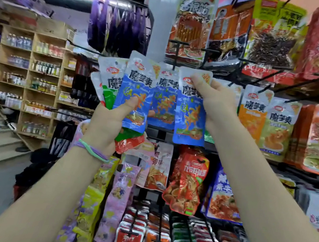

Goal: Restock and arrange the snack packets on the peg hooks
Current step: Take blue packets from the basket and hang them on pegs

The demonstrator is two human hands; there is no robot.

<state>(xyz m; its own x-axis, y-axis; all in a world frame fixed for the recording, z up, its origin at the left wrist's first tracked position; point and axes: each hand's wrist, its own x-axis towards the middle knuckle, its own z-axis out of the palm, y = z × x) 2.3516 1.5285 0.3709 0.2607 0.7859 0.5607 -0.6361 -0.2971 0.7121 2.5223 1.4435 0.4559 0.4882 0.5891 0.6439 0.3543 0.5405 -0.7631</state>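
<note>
The right hand pinches a blue packet by its top; the left hand grips a fanned bunch. Light, limp, slick-looking film; best held near the hang hole.

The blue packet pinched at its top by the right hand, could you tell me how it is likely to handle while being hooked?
The blue packet hangs straight from the right hand, so it is probably light and fairly floppy. Its glossy film looks slippery, so a top-edge pinch may slide. The left hand grips a fanned stack, which suggests thin, flexible pouches.
</note>
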